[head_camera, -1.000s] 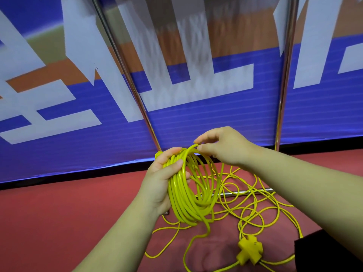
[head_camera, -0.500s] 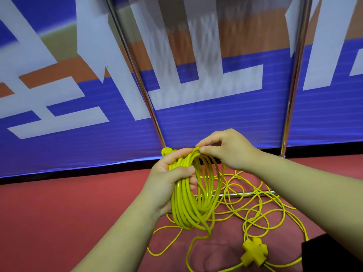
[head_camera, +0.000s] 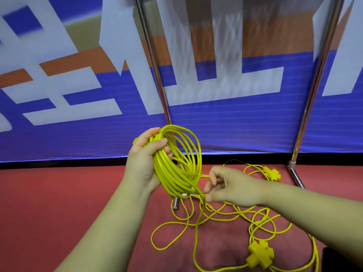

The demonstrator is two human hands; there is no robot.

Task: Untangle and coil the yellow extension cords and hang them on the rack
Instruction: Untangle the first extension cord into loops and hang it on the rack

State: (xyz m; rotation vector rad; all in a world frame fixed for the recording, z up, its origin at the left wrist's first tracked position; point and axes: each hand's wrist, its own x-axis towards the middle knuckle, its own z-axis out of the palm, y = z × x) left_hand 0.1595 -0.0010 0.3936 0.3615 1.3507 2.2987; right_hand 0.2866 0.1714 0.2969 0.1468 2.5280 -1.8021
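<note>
My left hand (head_camera: pixel 146 161) grips a coil of yellow extension cord (head_camera: pixel 176 160), held upright above the red floor. A single strand hangs from the coil's lower edge down to the tangle of loose yellow cord (head_camera: pixel 245 216) on the floor. My right hand (head_camera: pixel 229 186) is low beside the coil, thumb and fingers pinching that hanging strand just below the coil. Two yellow multi-outlet ends lie on the floor: one near the front right (head_camera: pixel 259 255), one farther back (head_camera: pixel 272 173). The chrome rack's upright poles (head_camera: pixel 155 63) rise behind the coil.
The rack's right pole (head_camera: pixel 316 79) meets a floor foot at the right. A short chrome base tube (head_camera: pixel 175 203) lies under the coil. A blue, white and orange banner (head_camera: pixel 78 85) stands behind. A dark object (head_camera: pixel 342 260) sits at the lower right corner.
My right hand left the top of the coil and dropped to the hanging strand below it. The left hand lifted and tilted the coil. The camera view shifted, showing a second outlet end.
</note>
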